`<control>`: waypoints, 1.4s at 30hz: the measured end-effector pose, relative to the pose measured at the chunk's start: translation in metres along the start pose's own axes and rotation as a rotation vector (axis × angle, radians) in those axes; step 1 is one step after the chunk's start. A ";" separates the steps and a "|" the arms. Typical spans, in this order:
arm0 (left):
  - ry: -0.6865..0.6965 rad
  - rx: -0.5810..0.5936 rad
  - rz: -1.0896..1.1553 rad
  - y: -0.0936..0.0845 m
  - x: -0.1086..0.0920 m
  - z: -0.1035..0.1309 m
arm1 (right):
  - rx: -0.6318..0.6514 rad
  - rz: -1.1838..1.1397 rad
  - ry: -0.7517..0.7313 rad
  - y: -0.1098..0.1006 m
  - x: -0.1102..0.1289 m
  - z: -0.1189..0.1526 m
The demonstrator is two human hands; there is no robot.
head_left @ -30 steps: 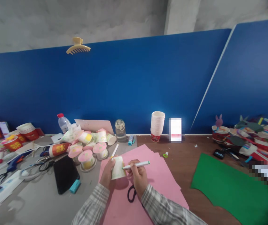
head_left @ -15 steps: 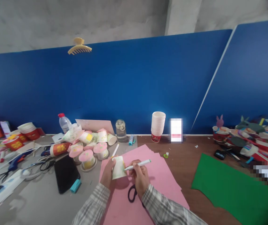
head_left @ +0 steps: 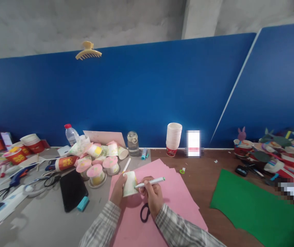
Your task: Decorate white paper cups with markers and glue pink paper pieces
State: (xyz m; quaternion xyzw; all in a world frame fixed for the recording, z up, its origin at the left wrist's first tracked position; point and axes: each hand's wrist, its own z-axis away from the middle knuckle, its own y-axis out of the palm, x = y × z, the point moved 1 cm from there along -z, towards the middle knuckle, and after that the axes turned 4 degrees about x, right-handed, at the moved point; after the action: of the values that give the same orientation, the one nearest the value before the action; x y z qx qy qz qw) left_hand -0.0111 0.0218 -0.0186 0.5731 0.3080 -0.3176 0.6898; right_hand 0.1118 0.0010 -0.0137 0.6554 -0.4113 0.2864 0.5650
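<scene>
My left hand (head_left: 118,192) grips a white paper cup (head_left: 130,185) from its left side; pale green and yellow marks show on the cup wall. Between the fingers of my right hand (head_left: 154,195) is a white marker (head_left: 153,181) with a green end, its tip against or very near the cup's right side. Both hands are above a stack of pink paper sheets (head_left: 180,206). Below my right hand lies a pair of scissors (head_left: 145,213), one dark handle loop showing and the rest covered.
Decorated cups with pink tops (head_left: 95,171) crowd the left, near a black phone (head_left: 72,190), a blue marker cap (head_left: 82,203) and a glass jar (head_left: 133,144). A stack of paper cups (head_left: 174,137) stands behind. Green paper (head_left: 250,206) lies at right.
The marker has shifted slightly left and down across the cup, with my right hand moving along. My left hand keeps the cup nearly still.
</scene>
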 end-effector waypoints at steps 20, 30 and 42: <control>-0.005 -0.008 -0.004 -0.001 0.000 -0.001 | 0.006 0.055 0.003 0.001 0.005 0.001; -0.011 -0.002 0.007 -0.002 0.000 -0.001 | 0.008 0.032 0.020 -0.001 0.000 0.000; 0.002 0.002 0.009 -0.002 0.001 -0.001 | 0.045 0.078 0.027 0.002 0.005 0.003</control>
State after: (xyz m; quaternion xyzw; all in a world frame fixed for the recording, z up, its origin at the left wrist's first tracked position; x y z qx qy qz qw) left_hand -0.0124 0.0227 -0.0208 0.5752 0.3059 -0.3144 0.6904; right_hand 0.1124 -0.0028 -0.0094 0.6476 -0.4225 0.3262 0.5439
